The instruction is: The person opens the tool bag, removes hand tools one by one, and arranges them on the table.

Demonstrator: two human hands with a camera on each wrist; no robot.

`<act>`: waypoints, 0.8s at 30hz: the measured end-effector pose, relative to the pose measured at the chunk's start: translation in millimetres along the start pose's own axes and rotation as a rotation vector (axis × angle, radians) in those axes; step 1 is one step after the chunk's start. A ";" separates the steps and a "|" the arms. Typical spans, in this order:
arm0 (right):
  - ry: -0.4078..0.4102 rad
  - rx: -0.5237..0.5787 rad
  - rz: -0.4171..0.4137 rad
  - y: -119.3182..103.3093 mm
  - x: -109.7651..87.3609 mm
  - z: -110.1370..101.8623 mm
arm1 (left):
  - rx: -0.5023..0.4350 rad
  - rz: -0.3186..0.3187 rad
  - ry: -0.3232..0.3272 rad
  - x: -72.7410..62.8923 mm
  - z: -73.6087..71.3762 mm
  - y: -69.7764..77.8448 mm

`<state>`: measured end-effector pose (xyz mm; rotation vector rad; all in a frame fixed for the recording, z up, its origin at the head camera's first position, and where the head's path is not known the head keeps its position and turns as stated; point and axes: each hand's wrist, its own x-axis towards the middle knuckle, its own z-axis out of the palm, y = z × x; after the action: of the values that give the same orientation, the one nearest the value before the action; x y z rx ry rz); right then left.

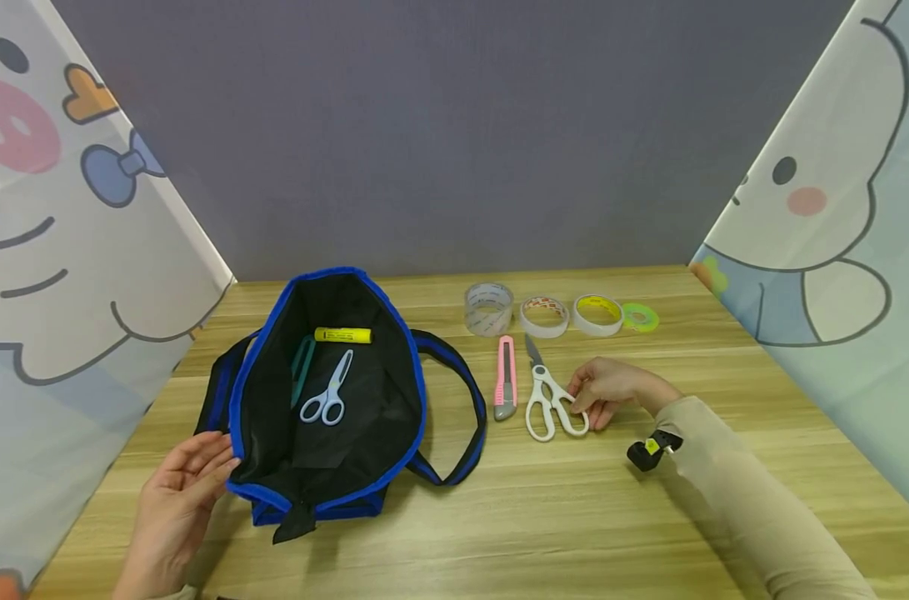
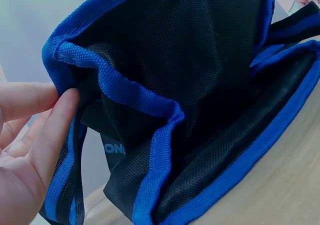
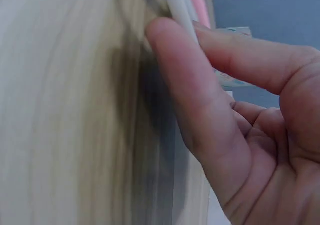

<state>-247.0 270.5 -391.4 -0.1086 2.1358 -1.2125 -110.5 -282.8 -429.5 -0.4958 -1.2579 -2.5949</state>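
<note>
My left hand point(image 1: 180, 500) pinches the blue-trimmed rim of a black bag point(image 1: 364, 417) between thumb and fingers, and the bag's mouth gapes upward. In the left wrist view the blue trim point(image 2: 135, 97) folds inward beside the fingers. Inside the bag lie light-blue scissors point(image 1: 336, 390), a yellow stick point(image 1: 343, 335) and a teal-green slim item point(image 1: 302, 371). Over on the right, my right hand point(image 1: 607, 390) pinches one handle loop of the white-handled scissors point(image 1: 541, 396), whose blade points away from me. The right wrist view shows thumb and forefinger on the white handle point(image 3: 179, 7).
Left of the scissors lies a pink utility knife point(image 1: 506, 379). Behind them stand a clear tape roll point(image 1: 488, 310), two white-rimmed rolls point(image 1: 544, 317) and a small green roll point(image 1: 640, 317). A bag strap point(image 1: 469, 400) loops onto the wooden table point(image 1: 454, 542). A grey panel point(image 1: 454, 142) rises behind.
</note>
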 end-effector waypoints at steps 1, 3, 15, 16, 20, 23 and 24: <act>0.003 -0.016 0.003 -0.2 0.2 0.9 | 0.000 0.003 -0.001 -0.4 -0.2 0.0; 0.011 -0.046 0.004 -0.7 0.2 2.6 | -0.002 0.006 -0.004 -1.1 -0.8 -0.1; 0.045 -0.146 -0.018 -28.9 -0.9 -1.6 | 0.007 0.011 -0.014 -2.1 -0.6 -1.6; 0.038 -0.147 -0.028 -32.8 -0.3 -1.2 | 0.001 0.015 -0.017 -2.1 -0.2 -1.9; -0.007 -0.140 -0.075 -52.6 3.1 3.7 | -0.013 0.035 -0.028 -1.1 1.0 -2.6; -0.053 -0.142 -0.122 -72.1 5.5 10.1 | -0.008 0.039 -0.025 -0.9 0.5 -2.5; -0.067 -0.144 -0.138 -79.0 6.6 12.9 | -0.005 0.038 -0.021 -1.1 0.1 -2.3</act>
<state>-263.7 214.0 -336.9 -0.3602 2.1841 -1.1137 -110.2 -281.3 -431.5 -0.5439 -1.2364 -2.5693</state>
